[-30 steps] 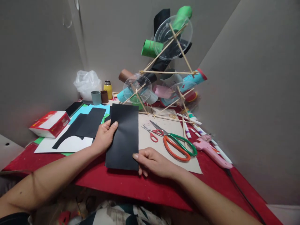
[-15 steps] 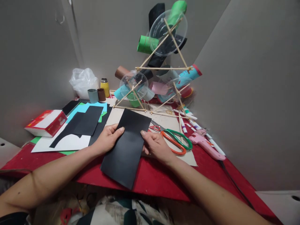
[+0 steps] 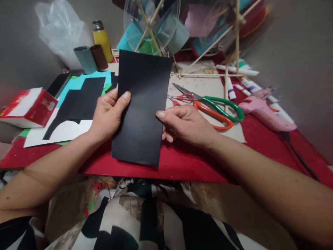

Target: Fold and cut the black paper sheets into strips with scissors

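A rectangular sheet of black paper (image 3: pixel 142 104) is held upright over the near edge of the red table (image 3: pixel 192 165). My left hand (image 3: pixel 109 114) grips its left edge, thumb on the front. My right hand (image 3: pixel 186 123) pinches the right edge at mid height, fingers curled behind it. Green-and-orange scissors (image 3: pixel 220 111) and small red scissors (image 3: pixel 179 99) lie just beyond my right hand on a beige board (image 3: pixel 208 85).
A pink glue gun (image 3: pixel 265 109) and marker pens (image 3: pixel 235 69) lie at the right. Black, blue and white paper pieces (image 3: pixel 78 100) and a red box (image 3: pixel 27 107) lie at the left. A stick-and-cup model (image 3: pixel 156 26), paper rolls (image 3: pixel 90 59), a yellow bottle (image 3: pixel 102 38) and a plastic bag (image 3: pixel 58 27) stand behind.
The camera tipped down and closer. The black sheet turned from slanted to nearly straight, and my right hand slid down its right edge.
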Action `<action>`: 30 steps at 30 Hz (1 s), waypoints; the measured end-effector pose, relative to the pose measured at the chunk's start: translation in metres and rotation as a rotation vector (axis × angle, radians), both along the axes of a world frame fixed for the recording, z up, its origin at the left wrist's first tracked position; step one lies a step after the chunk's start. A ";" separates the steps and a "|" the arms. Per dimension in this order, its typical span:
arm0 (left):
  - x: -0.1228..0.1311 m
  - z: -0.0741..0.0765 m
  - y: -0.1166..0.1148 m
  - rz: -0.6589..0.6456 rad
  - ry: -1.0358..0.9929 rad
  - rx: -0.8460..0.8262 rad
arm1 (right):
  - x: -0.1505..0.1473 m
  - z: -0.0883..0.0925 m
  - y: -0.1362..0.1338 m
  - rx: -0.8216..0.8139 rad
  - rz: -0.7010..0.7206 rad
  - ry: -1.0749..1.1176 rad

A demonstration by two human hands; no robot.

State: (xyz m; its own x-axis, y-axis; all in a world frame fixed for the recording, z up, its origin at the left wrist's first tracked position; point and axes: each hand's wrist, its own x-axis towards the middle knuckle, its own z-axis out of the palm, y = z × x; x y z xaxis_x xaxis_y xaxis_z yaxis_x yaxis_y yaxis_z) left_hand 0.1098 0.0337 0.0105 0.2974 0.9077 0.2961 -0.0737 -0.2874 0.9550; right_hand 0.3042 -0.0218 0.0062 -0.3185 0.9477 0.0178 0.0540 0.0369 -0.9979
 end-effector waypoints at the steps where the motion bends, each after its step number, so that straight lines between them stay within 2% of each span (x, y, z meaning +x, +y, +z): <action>1: 0.001 -0.001 0.001 0.002 -0.004 0.026 | 0.001 0.000 0.000 -0.005 0.024 0.001; 7: 0.001 -0.001 0.008 0.048 0.015 0.201 | 0.001 0.001 -0.001 -0.043 0.160 -0.002; 12: -0.004 0.002 0.016 0.129 0.012 0.217 | -0.001 0.005 -0.006 -0.079 0.219 -0.027; 19: -0.002 0.003 0.014 0.147 -0.016 0.191 | -0.001 0.006 -0.008 -0.058 0.196 -0.051; 25: 0.005 0.008 0.000 0.122 0.108 0.040 | -0.003 0.002 -0.006 0.025 0.105 -0.042; 30: 0.005 0.008 0.000 0.114 0.103 0.070 | -0.004 0.000 -0.006 0.053 0.100 -0.046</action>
State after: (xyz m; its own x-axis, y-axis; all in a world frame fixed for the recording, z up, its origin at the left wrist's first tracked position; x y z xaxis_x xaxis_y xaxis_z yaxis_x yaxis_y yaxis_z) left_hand 0.1149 0.0339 0.0182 0.2257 0.9154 0.3333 0.0603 -0.3546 0.9331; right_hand 0.3006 -0.0274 0.0064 -0.4132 0.9092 0.0502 0.0932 0.0971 -0.9909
